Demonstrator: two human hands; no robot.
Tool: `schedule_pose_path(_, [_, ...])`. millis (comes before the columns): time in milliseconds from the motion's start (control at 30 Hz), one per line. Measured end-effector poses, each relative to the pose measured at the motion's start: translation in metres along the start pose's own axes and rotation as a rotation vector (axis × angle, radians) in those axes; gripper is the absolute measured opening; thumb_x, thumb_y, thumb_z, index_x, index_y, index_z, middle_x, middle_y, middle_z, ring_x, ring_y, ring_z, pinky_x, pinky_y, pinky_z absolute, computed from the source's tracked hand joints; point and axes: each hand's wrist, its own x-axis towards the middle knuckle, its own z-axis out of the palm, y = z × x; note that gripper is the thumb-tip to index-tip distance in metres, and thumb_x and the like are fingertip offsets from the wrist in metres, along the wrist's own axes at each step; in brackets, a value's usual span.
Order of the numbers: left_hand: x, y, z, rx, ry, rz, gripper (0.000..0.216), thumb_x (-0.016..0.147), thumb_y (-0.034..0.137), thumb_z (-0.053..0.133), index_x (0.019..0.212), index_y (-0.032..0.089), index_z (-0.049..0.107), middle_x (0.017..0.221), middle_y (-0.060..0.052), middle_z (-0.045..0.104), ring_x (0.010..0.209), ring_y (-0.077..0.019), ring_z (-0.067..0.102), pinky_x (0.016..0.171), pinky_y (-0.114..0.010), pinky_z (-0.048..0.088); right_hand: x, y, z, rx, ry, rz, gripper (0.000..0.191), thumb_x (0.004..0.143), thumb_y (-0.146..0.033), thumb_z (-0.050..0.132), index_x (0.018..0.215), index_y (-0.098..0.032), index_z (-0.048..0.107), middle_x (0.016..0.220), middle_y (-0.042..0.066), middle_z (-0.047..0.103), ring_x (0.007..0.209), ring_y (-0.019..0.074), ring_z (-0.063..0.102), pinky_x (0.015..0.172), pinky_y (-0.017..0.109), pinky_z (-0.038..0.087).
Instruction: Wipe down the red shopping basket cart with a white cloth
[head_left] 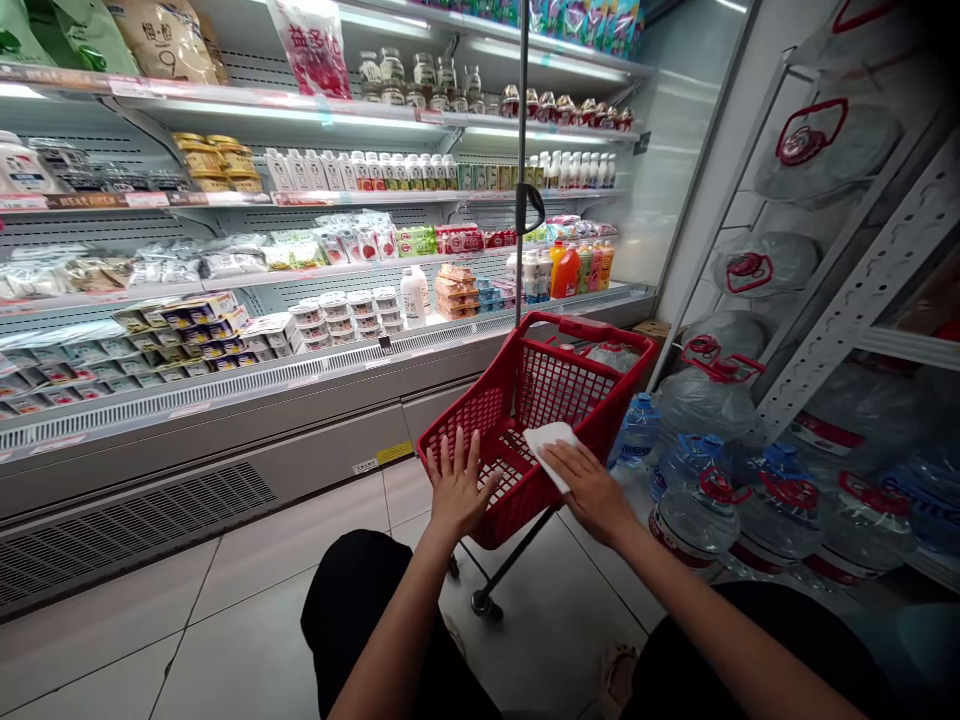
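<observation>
A red plastic shopping cart (574, 368) with latticed sides stands right in front of me, between my knees and the fridge. My left hand (459, 485) is at its near left side, fingers spread and apparently against the lattice, with nothing held. On the near right rim, my right hand (592, 488) presses a folded white cloth (541, 438), its fingers lying over the cloth. The cloth drapes over the rim. Part of the basket's inside is hidden behind my hands, and a clear, rounded object (611, 354) shows at the cart's far end.
An open refrigerated display (322, 350) with shelves of yogurt, bottles and packs runs along the left and back. A thin dark pole with a handle (529, 208) rises behind the cart. Large water bottles (694, 515) crowd the floor and rack at right. The floor is tiled (247, 640).
</observation>
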Motion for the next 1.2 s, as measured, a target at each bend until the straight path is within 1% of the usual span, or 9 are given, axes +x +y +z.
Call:
schedule_pose_path(133, [-0.001,0.018,-0.002,0.018,0.098,0.022,0.088,0.103,0.066,0.037,0.169,0.020,0.002,0.175,-0.012,0.010,0.162,-0.0325,0.009,0.130,-0.058,0.011,0.004,-0.058,0.005,0.048,0.004,-0.066,0.082,0.091,-0.009,0.044,0.168,-0.021,0.017,0.168,0.005,0.038,0.156,0.0215,0.030,0.128,0.046,0.028])
schedule_pose_path(233, [-0.007,0.035,-0.007,0.023,0.140,0.113,0.088,0.103,0.066,0.036,0.169,0.019,0.000,0.175,-0.009,0.012,0.162,-0.0286,0.011,0.132,-0.051,0.014,0.010,-0.069,0.004,0.069,-0.025,-0.120,0.089,0.086,-0.007,0.046,0.168,-0.020,0.014,0.168,0.003,0.038,0.156,0.0200,0.030,0.129,0.046,0.025])
schedule_pose_path(333, [-0.010,0.032,-0.012,0.031,0.156,0.163,0.086,0.104,0.064,0.035,0.168,0.020,-0.002,0.174,-0.007,0.019,0.161,-0.0251,0.015,0.132,-0.047,0.014,0.012,-0.040,-0.002,0.022,-0.027,-0.130,0.085,0.090,-0.008,0.044,0.168,-0.024,0.015,0.165,0.002,0.042,0.153,0.0184,0.037,0.130,0.045,0.021])
schedule_pose_path(433, [-0.007,0.013,-0.018,0.039,0.149,0.199,0.081,0.106,0.061,0.032,0.168,0.023,-0.004,0.173,-0.004,0.023,0.160,-0.0213,0.020,0.133,-0.044,0.009,0.007,0.009,-0.013,-0.079,0.015,-0.026,0.079,0.095,-0.010,0.040,0.168,-0.025,0.014,0.162,0.003,0.047,0.150,0.0192,0.042,0.129,0.046,0.022])
schedule_pose_path(533, [-0.002,-0.001,-0.019,0.047,0.183,0.136,0.080,0.107,0.061,0.031,0.167,0.025,-0.008,0.173,-0.004,0.022,0.160,-0.0220,0.021,0.133,-0.049,0.000,-0.001,0.042,-0.023,-0.153,0.053,0.076,0.076,0.097,-0.013,0.040,0.168,-0.023,0.016,0.164,0.005,0.045,0.152,0.0220,0.040,0.129,0.049,0.024])
schedule_pose_path(667, [0.002,0.016,-0.013,0.037,0.258,0.010,0.090,0.104,0.065,0.037,0.167,0.021,-0.009,0.175,-0.011,0.011,0.162,-0.0292,0.013,0.131,-0.057,-0.001,-0.002,0.027,-0.020,-0.149,0.077,0.131,0.072,0.095,-0.014,0.043,0.165,-0.019,0.029,0.164,0.007,0.045,0.154,0.0252,0.035,0.128,0.050,0.025])
schedule_pose_path(867, [-0.005,0.065,0.001,-0.058,0.138,0.234,0.094,0.102,0.066,0.043,0.168,0.016,-0.001,0.175,-0.013,0.010,0.162,-0.0284,0.013,0.131,-0.049,0.020,0.020,-0.020,-0.008,-0.038,0.038,0.068,0.056,0.093,-0.018,0.052,0.149,-0.018,0.054,0.150,0.009,0.059,0.143,0.0269,0.047,0.129,0.048,0.025])
schedule_pose_path(1033, [-0.010,0.054,-0.003,-0.043,0.086,0.287,0.091,0.101,0.068,0.044,0.169,0.022,0.005,0.175,-0.010,0.014,0.160,-0.0272,0.021,0.130,-0.047,0.023,0.019,0.011,-0.022,-0.101,0.026,0.041,0.056,0.094,-0.009,0.045,0.148,-0.021,0.056,0.136,0.009,0.069,0.133,0.0256,0.057,0.128,0.048,0.027])
schedule_pose_path(1200, [-0.009,0.036,-0.010,-0.035,0.080,0.243,0.087,0.101,0.067,0.045,0.169,0.027,0.008,0.176,-0.007,0.013,0.159,-0.0284,0.025,0.129,-0.047,0.025,-0.022,0.060,-0.066,-0.216,0.106,0.074,0.070,0.100,-0.008,0.035,0.166,-0.029,0.025,0.161,0.003,0.050,0.152,0.0237,0.040,0.128,0.052,0.025])
